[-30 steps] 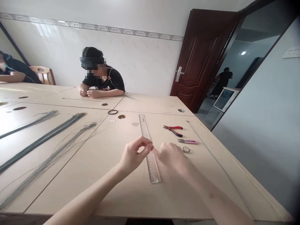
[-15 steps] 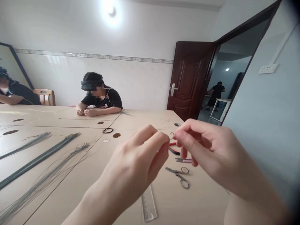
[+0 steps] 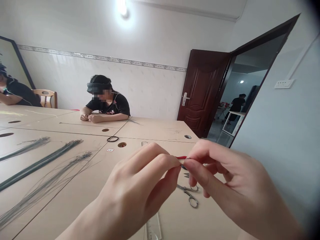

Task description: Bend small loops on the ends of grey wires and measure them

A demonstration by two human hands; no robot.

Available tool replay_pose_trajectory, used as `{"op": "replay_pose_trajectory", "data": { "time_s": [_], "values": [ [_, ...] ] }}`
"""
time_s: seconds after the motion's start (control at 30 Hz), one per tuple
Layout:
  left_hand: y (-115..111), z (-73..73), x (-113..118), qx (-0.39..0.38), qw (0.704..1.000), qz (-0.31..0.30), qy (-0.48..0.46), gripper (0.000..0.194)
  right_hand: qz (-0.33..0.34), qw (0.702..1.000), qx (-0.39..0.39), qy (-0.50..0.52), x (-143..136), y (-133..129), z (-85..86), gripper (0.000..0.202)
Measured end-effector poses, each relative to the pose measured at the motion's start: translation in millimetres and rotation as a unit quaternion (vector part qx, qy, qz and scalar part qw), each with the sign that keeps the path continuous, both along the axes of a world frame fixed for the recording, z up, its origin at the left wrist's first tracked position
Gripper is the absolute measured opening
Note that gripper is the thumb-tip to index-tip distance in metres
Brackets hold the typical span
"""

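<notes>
My left hand (image 3: 147, 180) and my right hand (image 3: 225, 176) meet fingertip to fingertip above the table. Between thumb and forefinger my right hand pinches a thin dark wire (image 3: 187, 158), of which only a short bit shows. The fingers of my left hand are pinched on the same wire, its end hidden by the fingertips. Behind and below the hands lie red-handled pliers (image 3: 181, 157), partly covered, and metal scissors (image 3: 191, 197). A clear ruler (image 3: 153, 228) rests under my left wrist.
Bundles of thin grey-green wires (image 3: 47, 160) lie on the table (image 3: 100, 206) at the left. A black ring (image 3: 112, 139) is near a round table hole (image 3: 122, 145). One person (image 3: 107, 103) sits across the table; another (image 3: 17, 93) sits at the far left.
Both hands sit lower in the view and their fingertips are closer together. The small wire loop that showed between them is now mostly hidden. The view has shifted slightly.
</notes>
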State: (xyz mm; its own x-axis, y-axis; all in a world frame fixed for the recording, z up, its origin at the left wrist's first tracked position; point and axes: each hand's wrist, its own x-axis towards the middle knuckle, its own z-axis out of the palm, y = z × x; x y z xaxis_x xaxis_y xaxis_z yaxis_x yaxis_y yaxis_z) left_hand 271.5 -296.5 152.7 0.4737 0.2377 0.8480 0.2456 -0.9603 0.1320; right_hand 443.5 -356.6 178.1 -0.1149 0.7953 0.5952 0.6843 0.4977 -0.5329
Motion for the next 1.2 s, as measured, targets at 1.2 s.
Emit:
{"op": "replay_pose_trajectory", "data": {
  "time_s": [1.2],
  "values": [
    [-21,14.5,-16,-0.150,0.986,-0.061,-0.044,0.018,0.129,0.981,0.055,0.137,-15,-1,-8.8,0.024]
  ]
}}
